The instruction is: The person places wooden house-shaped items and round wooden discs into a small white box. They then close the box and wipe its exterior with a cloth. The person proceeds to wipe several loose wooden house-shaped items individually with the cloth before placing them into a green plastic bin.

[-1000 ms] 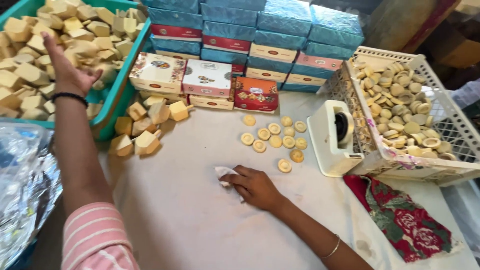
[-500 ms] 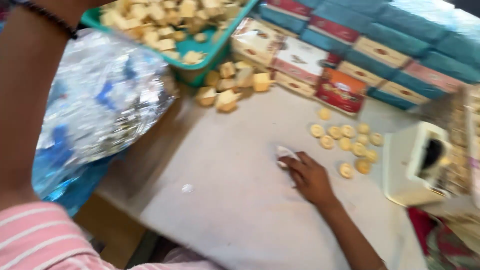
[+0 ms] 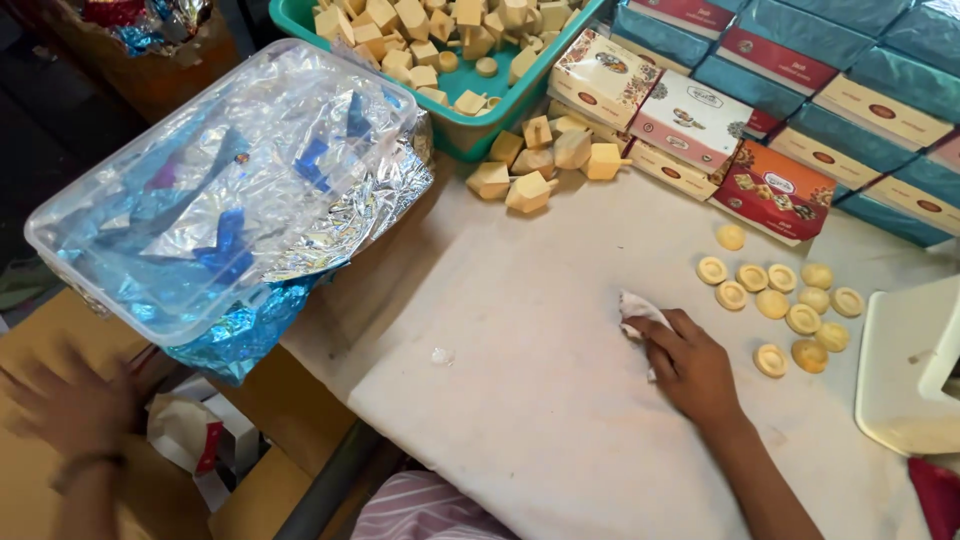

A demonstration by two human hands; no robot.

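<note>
My right hand [image 3: 690, 365] rests on the white table [image 3: 520, 400], its fingers closed on a small white crumpled wrapper [image 3: 634, 311]. Several round cream sweets [image 3: 775, 300] lie on the table just right of it. My left hand [image 3: 72, 405], blurred, hangs low at the far left over brown cardboard [image 3: 40, 320], below a clear plastic tub [image 3: 220, 180] full of silver and blue foil sheets. Whether that hand holds anything is not visible. Several cream block-shaped sweets [image 3: 540, 165] lie loose beside a green crate [image 3: 470, 125] holding many more.
Patterned sweet boxes [image 3: 690, 125] and teal wrapped boxes [image 3: 850, 70] are stacked along the back. A white tape dispenser [image 3: 905, 370] stands at the right edge. A red cloth corner [image 3: 935, 495] shows at bottom right. White and red packets [image 3: 190, 435] lie under the tub.
My left hand has left the green crate and dropped down to the lower left by the cardboard. The view has swung left. My right hand has stayed on the wrapper.
</note>
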